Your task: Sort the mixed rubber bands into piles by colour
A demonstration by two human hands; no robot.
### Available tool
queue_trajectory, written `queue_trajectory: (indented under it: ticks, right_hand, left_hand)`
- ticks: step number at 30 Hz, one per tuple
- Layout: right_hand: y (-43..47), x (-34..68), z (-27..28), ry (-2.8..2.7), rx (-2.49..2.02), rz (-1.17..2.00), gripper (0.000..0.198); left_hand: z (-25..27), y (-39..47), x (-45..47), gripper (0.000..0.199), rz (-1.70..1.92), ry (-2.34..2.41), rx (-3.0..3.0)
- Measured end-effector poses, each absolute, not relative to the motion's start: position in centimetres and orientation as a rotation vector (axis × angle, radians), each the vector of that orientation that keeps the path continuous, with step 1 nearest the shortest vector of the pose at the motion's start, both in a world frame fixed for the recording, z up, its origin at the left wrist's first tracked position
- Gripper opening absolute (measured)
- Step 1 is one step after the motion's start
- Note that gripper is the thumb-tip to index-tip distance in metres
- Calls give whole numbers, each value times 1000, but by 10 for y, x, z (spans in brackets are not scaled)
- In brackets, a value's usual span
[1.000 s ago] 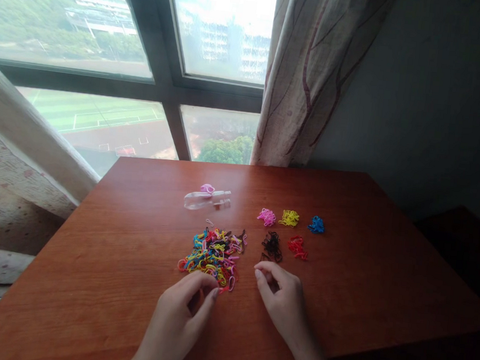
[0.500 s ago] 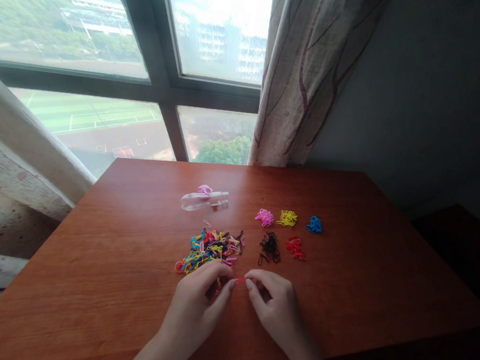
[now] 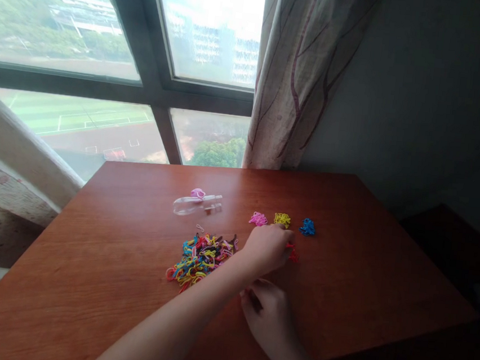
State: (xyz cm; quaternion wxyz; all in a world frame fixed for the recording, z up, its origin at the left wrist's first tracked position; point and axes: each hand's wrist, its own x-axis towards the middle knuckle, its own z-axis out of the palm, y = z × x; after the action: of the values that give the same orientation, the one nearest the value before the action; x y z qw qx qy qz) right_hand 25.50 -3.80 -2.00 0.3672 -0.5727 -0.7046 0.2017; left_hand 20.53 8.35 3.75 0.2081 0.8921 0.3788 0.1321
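Observation:
My left hand (image 3: 268, 247) reaches across my right hand to the red rubber bands (image 3: 294, 253). Its fingers are bent together and touch or hover just over that small pile; their tips are mostly hidden, and what they hold cannot be made out. It covers the black pile. My right hand (image 3: 267, 313) stays low by the near side, below the left forearm, with thumb and fingers pinched; nothing clear shows between them. A mixed heap of colourful rubber bands (image 3: 202, 255) lies left of both hands, partly behind the left forearm.
Small piles of pink bands (image 3: 258, 219), yellow bands (image 3: 282, 220) and blue bands (image 3: 308, 227) lie in a row beyond my hands. A clear plastic bottle-like container (image 3: 186, 205) with a pink piece lies farther back on the wooden table (image 3: 88, 256). One loose pale band (image 3: 200, 228) sits near the heap.
Both hands held a red rubber band between them in front of the heap. My left hand has left it and moved right and forward to the red pile; the right hand stayed about there.

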Motion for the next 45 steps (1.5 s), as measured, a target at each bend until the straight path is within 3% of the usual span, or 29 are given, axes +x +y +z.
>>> queue_trajectory:
  ticks: [9,11,21,45]
  right_hand:
    - [-40,255,-18,-1784,-1454,606,17]
    - [-40,255,-17,-1795,-1464,609,17]
    - [-40,254,-18,-1834,-1503,579,17]
    - [-39,255,-20,-1868,-1499,509,19]
  left_hand:
    - [51,60,117,13,675,1143,2289]
    - [46,43,89,13,857,1203,2152]
    - [6,-20,26,12,1044,1334,2156]
    - [-8,-23,31,21,628,1387,2432]
